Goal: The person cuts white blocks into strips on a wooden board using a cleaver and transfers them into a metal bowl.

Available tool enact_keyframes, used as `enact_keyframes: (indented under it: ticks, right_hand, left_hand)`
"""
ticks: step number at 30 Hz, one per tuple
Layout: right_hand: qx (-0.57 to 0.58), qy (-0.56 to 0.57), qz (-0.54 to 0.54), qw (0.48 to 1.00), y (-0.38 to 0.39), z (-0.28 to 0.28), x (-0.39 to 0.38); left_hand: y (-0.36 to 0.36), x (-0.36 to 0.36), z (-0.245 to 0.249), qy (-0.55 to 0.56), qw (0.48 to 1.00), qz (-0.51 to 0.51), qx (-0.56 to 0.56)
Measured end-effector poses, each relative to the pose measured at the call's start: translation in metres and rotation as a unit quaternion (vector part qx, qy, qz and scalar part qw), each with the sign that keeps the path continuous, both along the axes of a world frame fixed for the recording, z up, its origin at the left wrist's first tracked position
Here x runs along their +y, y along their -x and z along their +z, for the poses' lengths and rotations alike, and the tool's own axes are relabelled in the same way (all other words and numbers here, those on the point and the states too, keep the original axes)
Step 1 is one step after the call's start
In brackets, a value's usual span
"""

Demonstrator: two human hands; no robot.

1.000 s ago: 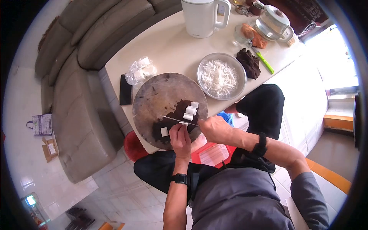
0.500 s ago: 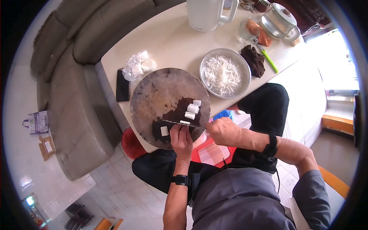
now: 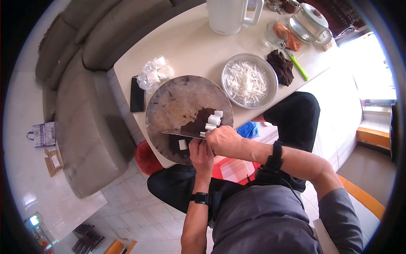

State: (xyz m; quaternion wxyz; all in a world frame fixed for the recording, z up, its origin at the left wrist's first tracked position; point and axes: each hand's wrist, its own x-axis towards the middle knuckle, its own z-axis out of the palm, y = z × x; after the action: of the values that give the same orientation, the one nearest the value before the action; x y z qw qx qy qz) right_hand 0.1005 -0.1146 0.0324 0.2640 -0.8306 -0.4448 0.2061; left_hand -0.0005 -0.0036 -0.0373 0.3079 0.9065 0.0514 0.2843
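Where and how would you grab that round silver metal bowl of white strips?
Probably pinch the bowl by its rim, from the near side: no handle shows, the white strips sit inside, and a round wooden chopping board crowds its left.

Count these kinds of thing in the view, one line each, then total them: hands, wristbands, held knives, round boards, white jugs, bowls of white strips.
Left hand and right hand: 2
Left wristband and right wristband: 2
Held knife: 1
Round board: 1
White jug: 1
Bowl of white strips: 1
Total: 8
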Motion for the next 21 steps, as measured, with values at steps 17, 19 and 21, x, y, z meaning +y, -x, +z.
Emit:
enact_keyframes:
  ticks: [17, 19, 21]
  right_hand:
    - [-0.004, 0.017, -0.035, 0.999, 0.01, 0.008, -0.051]
    - [0.002, 0.011, -0.031, 0.999, 0.011, 0.006, -0.053]
    - [0.006, 0.021, -0.03, 0.999, 0.01, 0.005, -0.054]
  left_hand:
    - [-0.002, -0.002, 0.002, -0.024, 0.999, 0.012, -0.02]
    - [-0.002, -0.002, 0.001, -0.022, 1.0, 0.012, -0.016]
    - [-0.002, -0.003, 0.001, -0.019, 1.0, 0.011, -0.012]
